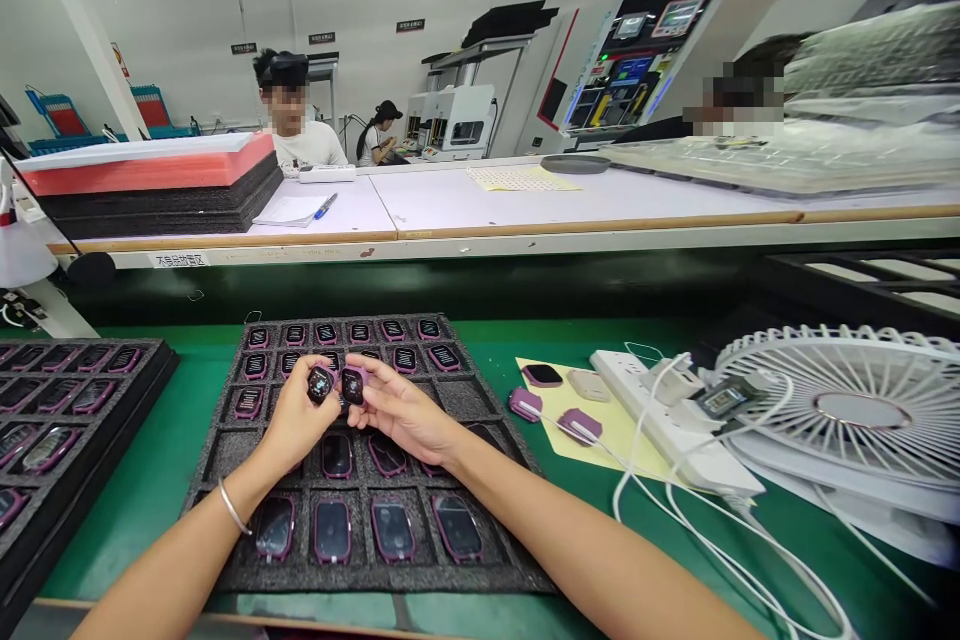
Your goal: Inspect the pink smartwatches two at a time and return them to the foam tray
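The left watch (321, 381) had a purple case and a dark face with small pale marks lit on it, tilted a little; just beside it, the right watch (352, 384) showed the same purple round a dark face with lit marks. Both were above the black foam tray (360, 577) of watches (332, 530) on the green surface (154, 460). My left grip (298, 415) pinched the left watch between thumb and fingers, forearm slanting in from the lower left, a bangle (233, 508) round the wrist; my right grip (403, 412) pinched the right watch by its side, palm partly showing, forearm slanting in from the lower right
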The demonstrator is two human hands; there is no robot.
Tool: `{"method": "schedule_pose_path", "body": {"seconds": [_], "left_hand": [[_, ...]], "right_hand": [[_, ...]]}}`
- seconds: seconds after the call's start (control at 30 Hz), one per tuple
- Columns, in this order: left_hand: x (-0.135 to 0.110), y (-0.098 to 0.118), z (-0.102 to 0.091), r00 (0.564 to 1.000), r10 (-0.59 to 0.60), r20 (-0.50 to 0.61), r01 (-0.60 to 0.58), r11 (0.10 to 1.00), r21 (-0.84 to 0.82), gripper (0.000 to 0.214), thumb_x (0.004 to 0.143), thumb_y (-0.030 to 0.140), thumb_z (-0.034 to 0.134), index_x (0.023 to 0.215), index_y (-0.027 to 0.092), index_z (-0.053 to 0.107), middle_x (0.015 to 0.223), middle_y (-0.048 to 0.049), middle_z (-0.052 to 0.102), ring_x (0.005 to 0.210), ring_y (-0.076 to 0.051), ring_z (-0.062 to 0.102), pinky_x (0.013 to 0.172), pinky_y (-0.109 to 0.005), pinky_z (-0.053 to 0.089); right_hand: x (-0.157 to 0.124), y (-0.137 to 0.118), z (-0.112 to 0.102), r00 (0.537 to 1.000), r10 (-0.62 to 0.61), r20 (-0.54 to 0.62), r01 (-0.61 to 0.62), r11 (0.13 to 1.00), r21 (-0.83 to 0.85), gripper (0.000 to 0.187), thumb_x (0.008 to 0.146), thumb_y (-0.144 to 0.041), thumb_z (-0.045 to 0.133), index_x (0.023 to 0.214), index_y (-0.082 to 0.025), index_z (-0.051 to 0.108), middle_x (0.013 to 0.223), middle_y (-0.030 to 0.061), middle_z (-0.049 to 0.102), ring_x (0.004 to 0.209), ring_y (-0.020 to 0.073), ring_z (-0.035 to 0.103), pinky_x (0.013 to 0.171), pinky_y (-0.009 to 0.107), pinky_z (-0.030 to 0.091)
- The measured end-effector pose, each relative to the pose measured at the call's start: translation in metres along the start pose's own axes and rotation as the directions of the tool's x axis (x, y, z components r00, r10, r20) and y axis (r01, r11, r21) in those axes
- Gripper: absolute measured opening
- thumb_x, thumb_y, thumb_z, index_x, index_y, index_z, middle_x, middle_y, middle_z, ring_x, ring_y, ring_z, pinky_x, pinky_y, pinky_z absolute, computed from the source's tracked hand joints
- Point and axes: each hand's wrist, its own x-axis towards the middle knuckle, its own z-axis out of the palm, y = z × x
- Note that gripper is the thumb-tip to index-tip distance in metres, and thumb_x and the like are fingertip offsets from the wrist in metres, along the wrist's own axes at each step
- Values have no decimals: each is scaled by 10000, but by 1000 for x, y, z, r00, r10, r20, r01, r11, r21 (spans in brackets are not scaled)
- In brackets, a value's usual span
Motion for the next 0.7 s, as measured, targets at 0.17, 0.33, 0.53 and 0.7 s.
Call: {"method": "schedule_pose_path", "body": {"seconds": [0.17,0.33,0.53,0.7], "left_hand": [[0,5,-1,1000,-16,-11,16,1000,0,360,722,157,548,1080,196,534,986,-33,649,921,-185,621,862,-335,461],[-1,7,-1,1000,-26,-11,26,1000,-11,332,729,184,557,1061,196,544,995,-36,641,939,-188,609,893,-345,448],[0,4,1,1000,-9,-17,9,999,-34,325,718,179,559,1042,195,542,989,-39,637,964,-190,609,911,-347,450],[0,2,1,1000,0,-18,-1,1000,-21,328,721,183,578,1048,195,542,982,-36,646,963,-191,620,912,-349,458]], "right_hand": [[0,-1,1,1000,-12,-3,12,1000,-1,481,821,-345,787,1242,-257,572,889,-6,655,776,133,678,757,280,486],[0,-1,1,1000,-9,-15,9,1000,-1,465,803,-351,800,1203,-259,582,926,-7,654,758,133,684,740,279,484],[0,0,0,1000,-2,-15,2,1000,-1,471,784,-348,818,1186,-254,591,853,-20,659,726,121,679,696,243,466],[0,0,-1,999,-1,-35,1,1000,-6,474,767,-340,831,1171,-247,602,855,-21,656,717,122,671,693,255,466]]}}
